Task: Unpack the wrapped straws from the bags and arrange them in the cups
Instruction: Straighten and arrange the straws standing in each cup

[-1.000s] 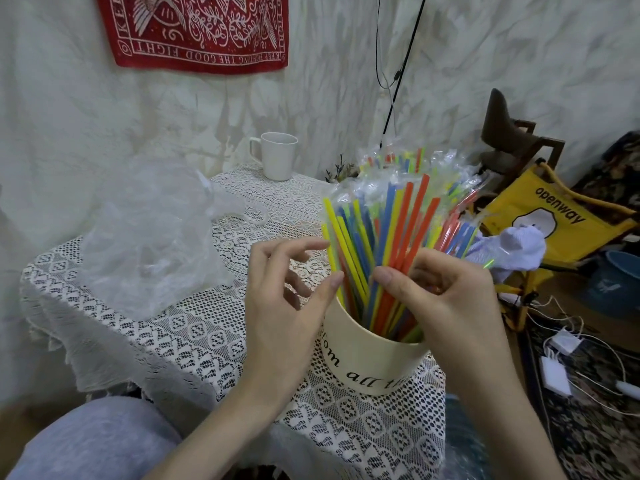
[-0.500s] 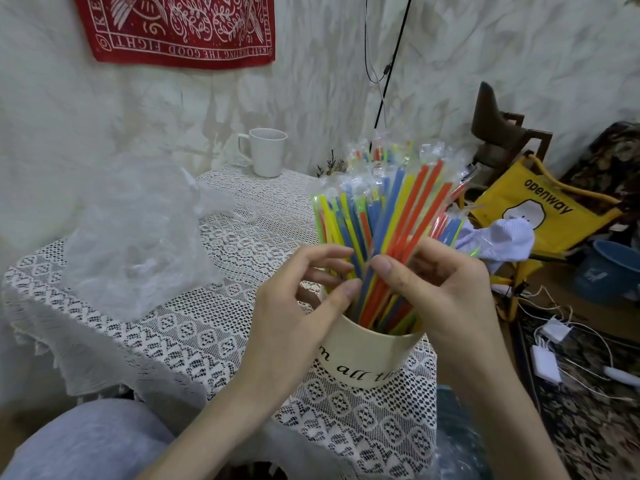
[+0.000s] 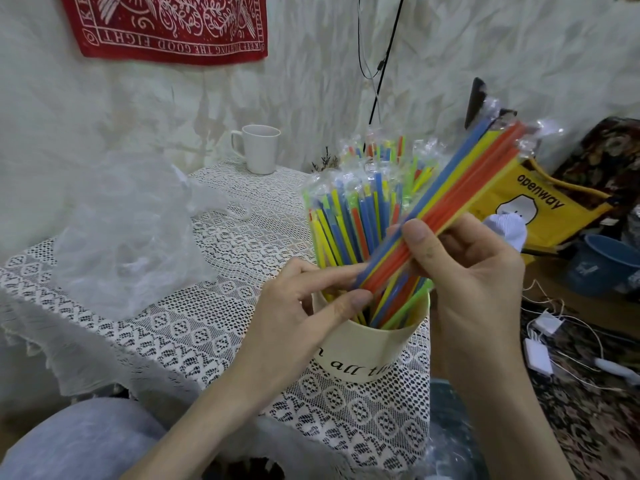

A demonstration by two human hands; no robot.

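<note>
Right hand point(image 3: 464, 271) grips bundle of wrapped straws point(image 3: 446, 209), tilted, above cream cup point(image 3: 367, 344); left hand point(image 3: 304, 306) pinches bundle's lower end. Cup on lace worktop point(image 3: 194, 327), already crowded. Step: arranging. Next, probably: find gap, lower bundle upright; white mug point(image 3: 260, 148) empty.

Straws point(image 3: 349, 233) in near cup point(image 3: 367, 351), mug point(image 3: 260, 149) behind, bag point(image 3: 128, 237) left, apparently on table point(image 3: 194, 327)
</note>
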